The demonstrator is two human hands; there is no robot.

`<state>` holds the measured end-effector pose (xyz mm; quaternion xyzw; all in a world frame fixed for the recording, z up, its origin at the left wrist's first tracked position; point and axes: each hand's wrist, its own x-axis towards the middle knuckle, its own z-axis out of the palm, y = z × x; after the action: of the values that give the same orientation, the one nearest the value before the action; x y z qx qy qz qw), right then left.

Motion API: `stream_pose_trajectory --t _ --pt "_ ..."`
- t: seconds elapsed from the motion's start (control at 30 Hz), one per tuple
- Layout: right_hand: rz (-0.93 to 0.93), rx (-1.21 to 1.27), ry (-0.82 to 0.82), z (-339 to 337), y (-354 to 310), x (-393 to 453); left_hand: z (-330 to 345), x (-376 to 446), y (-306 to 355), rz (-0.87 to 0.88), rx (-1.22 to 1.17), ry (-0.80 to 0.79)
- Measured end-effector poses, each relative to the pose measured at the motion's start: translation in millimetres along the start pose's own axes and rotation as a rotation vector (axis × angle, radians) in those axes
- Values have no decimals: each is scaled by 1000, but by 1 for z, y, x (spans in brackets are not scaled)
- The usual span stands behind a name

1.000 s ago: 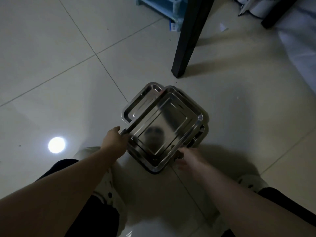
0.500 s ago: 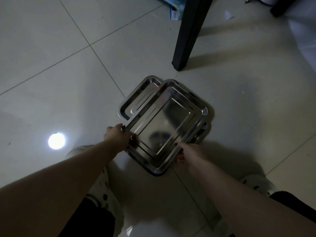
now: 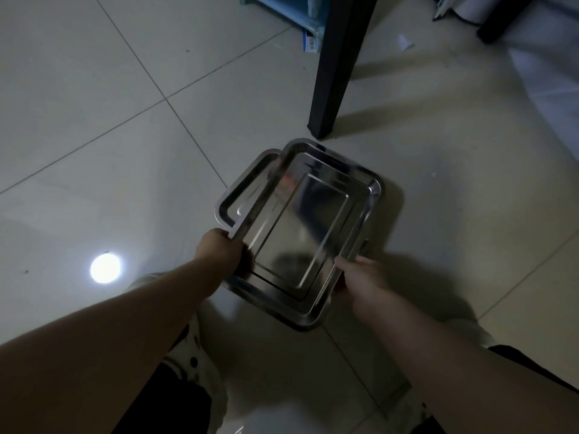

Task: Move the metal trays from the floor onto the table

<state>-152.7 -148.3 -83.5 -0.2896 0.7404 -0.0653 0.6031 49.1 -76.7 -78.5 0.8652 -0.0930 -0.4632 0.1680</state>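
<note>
dim tiled floor (image 3: 125,120), black table leg (image 3: 338,67), poss. stacked trays (image 3: 300,233)

Top tray (image 3: 300,233) over floor tray (image 3: 241,189)

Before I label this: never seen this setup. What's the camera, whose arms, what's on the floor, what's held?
There is no machine here. A person wears one wide-angle camera on the head, looking forward and down, so the two bare arms coming in from the bottom edge are their own. The floor is pale tile, and the bright round spot on it looks like a reflected light. A black table leg stands just beyond the trays. The left hand grips the left edge of the top tray, and the right hand holds its near right edge. A second tray shows from under it on the left. More trays may lie beneath, but I cannot count them.
</note>
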Motion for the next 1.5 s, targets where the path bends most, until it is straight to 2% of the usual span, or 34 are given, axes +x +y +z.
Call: stream_pose_trajectory --t 0.27,0.53,0.7,0.9,1.17,1.3,1.43,1.5 --pt "-78 29 -28 -33 -51 -66 -53 -80 63 157 -132 -16" --pt "-259 11 3 -99 -108 -187 -114 -215 117 341 -38 -70" --pt "-375 -11 -10 -141 -123 -271 -139 -300 122 430 -79 -7" --pt "-582 -83 -47 -182 -122 -366 -168 -391 115 514 -180 132" --pt "-888 -167 -67 -224 -116 -470 -193 -491 98 622 -371 230" --pt "-1033 -168 -18 -243 -116 -506 -198 -530 102 674 -456 279" --pt "-1155 -142 137 -267 -119 -536 -194 -568 119 703 -551 272" --pt "-1245 -163 276 -282 -121 -552 -186 -585 130 717 -565 261"
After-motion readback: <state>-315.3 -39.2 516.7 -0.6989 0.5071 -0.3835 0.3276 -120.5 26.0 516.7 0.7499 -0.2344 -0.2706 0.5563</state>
